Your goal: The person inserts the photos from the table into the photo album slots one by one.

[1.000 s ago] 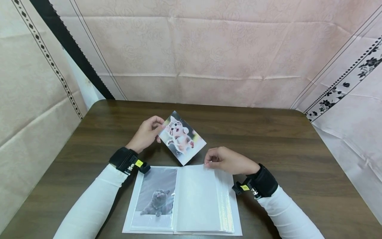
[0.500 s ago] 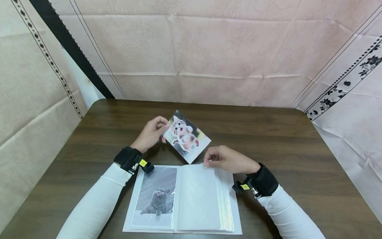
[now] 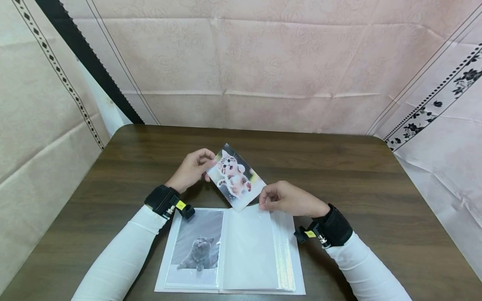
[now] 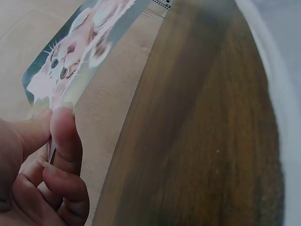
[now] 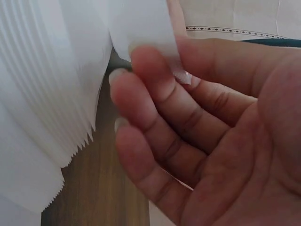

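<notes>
My left hand (image 3: 193, 168) pinches a kitten photo (image 3: 237, 177) by its left corner, thumb on the picture side. The photo is tilted, and its lowest corner overlaps the top edge of an open photo album (image 3: 160, 276). With thumb and forefinger, my right hand (image 3: 290, 200) grips the top edge of a clear sleeve page (image 3: 248, 251) on the album's right side. In the right wrist view the page's corner (image 5: 162, 42) lies between thumb and forefinger, beside a fan of further pages (image 5: 51, 84). A grey cat photo (image 3: 201, 242) fills the left sleeve.
The album lies near the front of a dark wooden table (image 3: 339, 167). Behind the table hangs a pale patterned cloth (image 3: 263, 75), with more cloth at both sides. Each wrist wears a black strap with a small camera (image 3: 186, 211).
The kitten photo and my left hand have moved right, and over the last half second the photo has come down to the album's top edge. The right hand keeps its hold on the page.
</notes>
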A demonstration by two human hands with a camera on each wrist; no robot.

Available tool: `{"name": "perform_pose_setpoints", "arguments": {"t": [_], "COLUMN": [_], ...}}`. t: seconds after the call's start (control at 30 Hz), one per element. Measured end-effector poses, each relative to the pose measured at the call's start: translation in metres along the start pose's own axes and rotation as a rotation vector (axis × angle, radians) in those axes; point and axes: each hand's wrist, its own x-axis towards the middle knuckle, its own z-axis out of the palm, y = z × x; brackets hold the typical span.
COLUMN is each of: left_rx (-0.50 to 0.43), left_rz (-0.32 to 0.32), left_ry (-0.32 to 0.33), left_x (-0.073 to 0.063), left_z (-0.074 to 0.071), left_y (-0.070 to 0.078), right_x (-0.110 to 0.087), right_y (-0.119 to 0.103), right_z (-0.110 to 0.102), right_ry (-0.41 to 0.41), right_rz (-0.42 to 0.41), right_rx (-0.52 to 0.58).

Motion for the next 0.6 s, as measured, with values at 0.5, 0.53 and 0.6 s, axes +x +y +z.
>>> {"name": "perform_pose_setpoints", "arguments": {"t": [0.5,0.53,0.6], "left_rx": [-0.002,-0.003,-0.002], "left_rz": [0.009,0.017,0.027], "left_ry": [-0.014,-0.02,-0.028], "left_x": [0.0064,0.0071,0.0085], "left_z": [0.0033,0.003,0.0023], "left_y": [0.0011,0.0009,0.0005], "right_x": [-0.001,-0.0011,-0.0013], "right_y": [-0.0056,-0.0058,-0.0061], "right_z": [0.0019,0.0019,0.0019], "right_ry": [0.09,0.094,0.098], "right_rz": [0.106,0.106,0.108], "right_rx": [0.111,0.11,0.115]}}
